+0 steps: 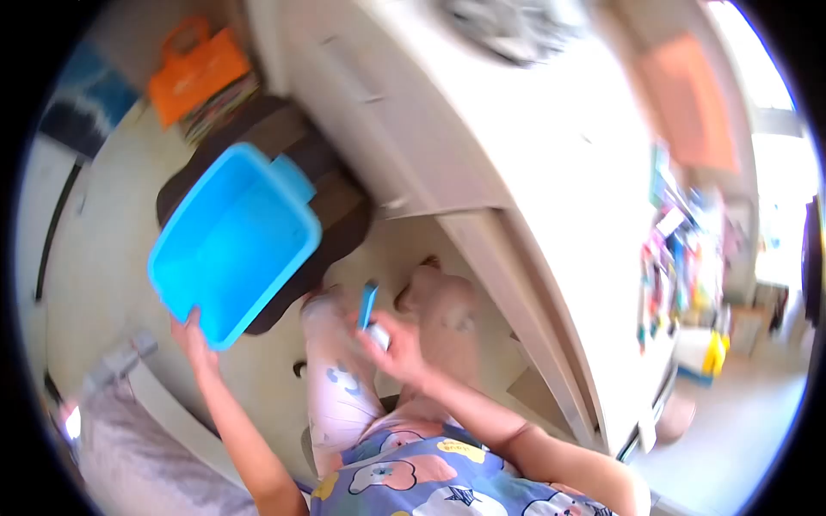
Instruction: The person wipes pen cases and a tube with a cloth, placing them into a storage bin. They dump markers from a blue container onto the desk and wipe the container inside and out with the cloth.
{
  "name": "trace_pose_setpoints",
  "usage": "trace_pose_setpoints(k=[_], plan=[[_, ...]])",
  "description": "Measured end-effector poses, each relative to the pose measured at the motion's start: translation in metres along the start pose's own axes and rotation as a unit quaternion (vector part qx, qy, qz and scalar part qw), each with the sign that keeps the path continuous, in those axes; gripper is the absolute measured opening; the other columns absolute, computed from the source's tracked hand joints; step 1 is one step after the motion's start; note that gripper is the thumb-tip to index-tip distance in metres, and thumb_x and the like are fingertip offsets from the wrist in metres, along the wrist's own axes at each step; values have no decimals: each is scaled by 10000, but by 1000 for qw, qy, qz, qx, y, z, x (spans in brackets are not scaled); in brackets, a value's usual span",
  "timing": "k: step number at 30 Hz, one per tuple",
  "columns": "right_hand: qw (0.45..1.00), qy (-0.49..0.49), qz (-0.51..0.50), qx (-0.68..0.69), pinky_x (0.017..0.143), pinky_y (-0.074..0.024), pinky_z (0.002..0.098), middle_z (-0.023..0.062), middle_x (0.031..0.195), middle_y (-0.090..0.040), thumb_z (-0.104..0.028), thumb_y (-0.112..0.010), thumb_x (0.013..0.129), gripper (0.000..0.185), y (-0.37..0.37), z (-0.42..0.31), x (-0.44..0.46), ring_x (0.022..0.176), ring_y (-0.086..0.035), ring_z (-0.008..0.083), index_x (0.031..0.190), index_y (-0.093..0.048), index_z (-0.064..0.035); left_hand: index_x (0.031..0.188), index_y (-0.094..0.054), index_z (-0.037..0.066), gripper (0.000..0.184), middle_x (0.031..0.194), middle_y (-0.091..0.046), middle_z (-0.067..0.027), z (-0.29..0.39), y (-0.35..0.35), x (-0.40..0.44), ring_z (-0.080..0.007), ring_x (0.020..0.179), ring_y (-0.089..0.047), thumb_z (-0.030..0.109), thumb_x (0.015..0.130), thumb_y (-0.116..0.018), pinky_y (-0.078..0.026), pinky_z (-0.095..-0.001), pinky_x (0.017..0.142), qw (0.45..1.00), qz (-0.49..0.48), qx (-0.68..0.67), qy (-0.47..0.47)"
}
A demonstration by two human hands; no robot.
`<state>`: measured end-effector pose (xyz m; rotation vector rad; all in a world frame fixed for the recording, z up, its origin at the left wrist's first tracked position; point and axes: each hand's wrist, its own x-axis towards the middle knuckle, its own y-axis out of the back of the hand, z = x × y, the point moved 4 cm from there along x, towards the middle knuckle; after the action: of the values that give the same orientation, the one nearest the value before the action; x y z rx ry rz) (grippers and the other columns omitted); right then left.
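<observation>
An empty light-blue plastic basin (228, 236) is tilted in the air at the left of the head view. My left hand (194, 340) grips its near rim, thumb on the inside. Above my lap, my right hand (396, 346) is closed around a small object with a slim blue part (368, 304) sticking up and a white part (379, 335) by the fingers. Its kind cannot be made out through the blur. The basin and the small object are apart.
A white desk (551, 163) with a drawer front (344, 69) runs along the right, with bright clutter (688, 249) on its far end. A brown mat (344, 206) lies under the basin. An orange bag (202, 73) stands at upper left, and grey bedding (142, 447) lies at lower left.
</observation>
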<state>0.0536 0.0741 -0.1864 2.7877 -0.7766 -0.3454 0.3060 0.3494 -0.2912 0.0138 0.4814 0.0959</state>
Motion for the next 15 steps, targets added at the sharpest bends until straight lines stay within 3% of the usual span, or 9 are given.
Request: trace_pose_setpoints(k=[3, 5, 7, 9, 11, 12, 15], plan=[[994, 57, 15, 88, 705, -514, 292, 77, 845, -679, -155, -605, 915, 220, 52, -95, -29, 766, -659, 153, 1103, -621, -42, 1420, -367, -18, 615, 1356, -478, -203, 2, 7, -21, -351, 1190, -517, -58, 820, -494, -439, -494, 984, 996, -70, -57, 18], [952, 49, 112, 282, 735, -507, 278, 80, 902, -684, -188, -587, 936, 267, 96, -132, -61, 786, -646, 145, 1139, -581, -16, 1414, -368, -24, 635, 1357, -465, -210, 20, 26, -67, -363, 1191, -512, -39, 796, -511, -444, -505, 976, 993, -94, -65, 3], [923, 93, 204, 312, 745, -502, 272, 88, 985, -677, -256, -565, 962, 329, 138, -144, -71, 814, -618, 119, 1182, -549, -12, 1406, -375, -30, 640, 1345, -470, -212, 39, 33, -100, -364, 1182, -517, -29, 784, -525, -445, -500, 976, 993, -102, -57, -1], [835, 61, 342, 426, 747, -514, 283, 107, 1092, -651, -324, -542, 977, 402, 187, -134, -70, 821, -598, 103, 1225, -517, -9, 1397, -384, -33, 638, 1324, -488, -214, 52, 35, -128, -364, 1162, -530, -22, 778, -539, -452, -493, 969, 994, -104, -44, -7], [803, 51, 331, 493, 772, -519, 295, 124, 1208, -599, -348, -531, 984, 446, 219, -120, -83, 852, -581, 100, 1273, -481, -12, 1384, -399, -34, 628, 1295, -514, -203, 57, 24, -159, -346, 1139, -548, -32, 773, -541, -464, -474, 956, 990, -140, -15, -18], [812, 39, 333, 478, 800, -519, 301, 123, 1256, -560, -339, -558, 965, 469, 221, -117, -95, 865, -581, 114, 1293, -455, -20, 1378, -407, -35, 623, 1280, -526, -198, 65, 26, -178, -336, 1127, -557, -37, 771, -543, -470, -464, 950, 988, -151, 0, -27], [837, 14, 296, 460, 827, -506, 309, 105, 1214, -556, -288, -610, 917, 466, 205, -108, -126, 911, -574, 131, 1278, -463, -33, 1369, -413, -36, 607, 1252, -545, -181, 77, 15, -223, -309, 1095, -568, -31, 784, -577, -484, -415, 921, 967, -241, -12, -84]])
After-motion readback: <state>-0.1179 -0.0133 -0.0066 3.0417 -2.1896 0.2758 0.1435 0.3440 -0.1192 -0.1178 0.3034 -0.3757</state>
